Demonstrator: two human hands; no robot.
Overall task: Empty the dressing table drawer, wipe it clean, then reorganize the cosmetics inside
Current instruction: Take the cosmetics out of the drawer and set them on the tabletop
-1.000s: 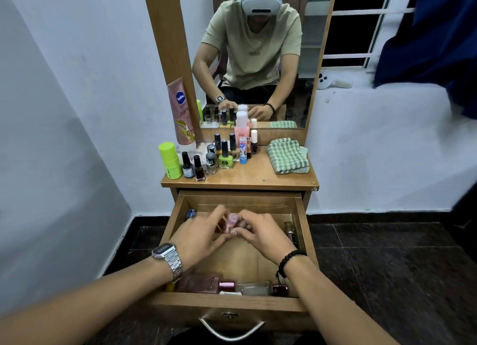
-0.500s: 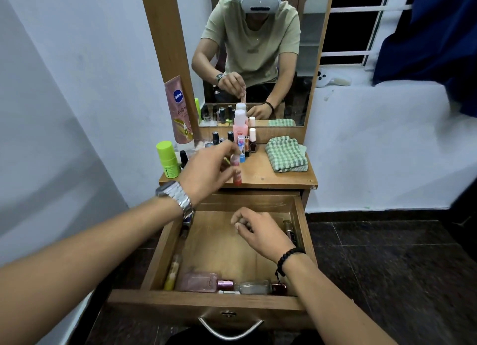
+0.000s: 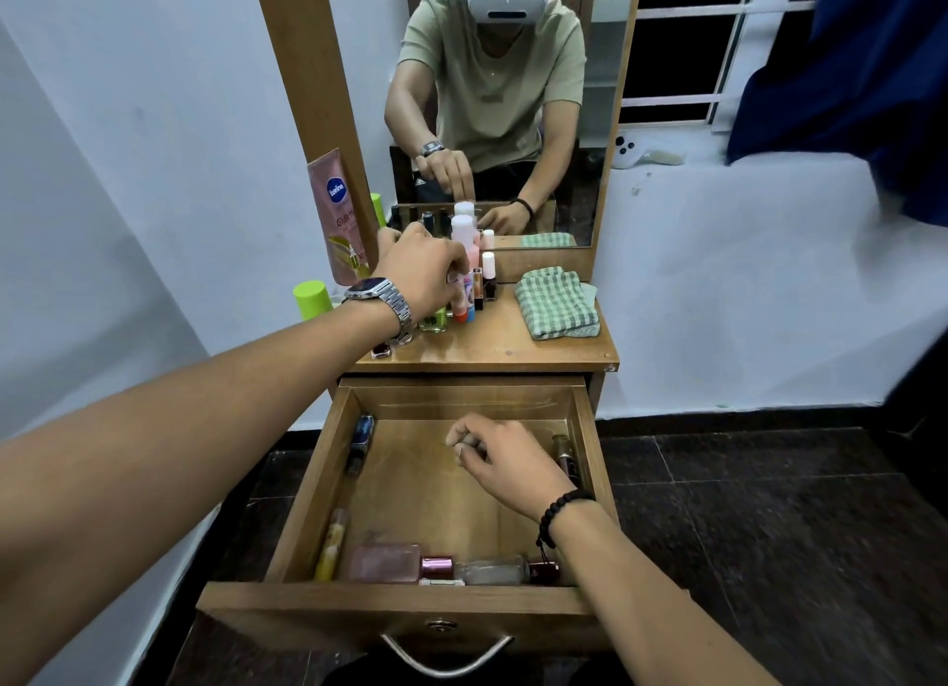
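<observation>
The wooden drawer (image 3: 318, 485) is pulled out below the dressing table top (image 3: 513, 349). My left hand (image 3: 420, 269) reaches over the table top, its fingers closed on a small pink tube with a red-orange base (image 3: 460, 308) that stands among the nail polish bottles. My right hand (image 3: 500, 457) hovers inside the drawer with curled fingers; whether it holds anything is unclear. In the drawer lie a dark blue bottle (image 3: 361, 436), a yellow tube (image 3: 331, 544), a pink perfume bottle (image 3: 387, 562), a clear bottle (image 3: 492, 570) and a slim bottle (image 3: 564, 454) by the right wall.
A folded green checked cloth (image 3: 556, 303) lies at the right of the table top. A lime green bottle (image 3: 310, 298), a pink lotion tube (image 3: 338, 213) and a tall pink bottle (image 3: 464, 234) stand near the mirror (image 3: 513, 95). Dark tiled floor lies to the right.
My left hand lifted the small pink tube out of the drawer and carried it up to the bottles on the table top. My right hand stayed in the drawer.
</observation>
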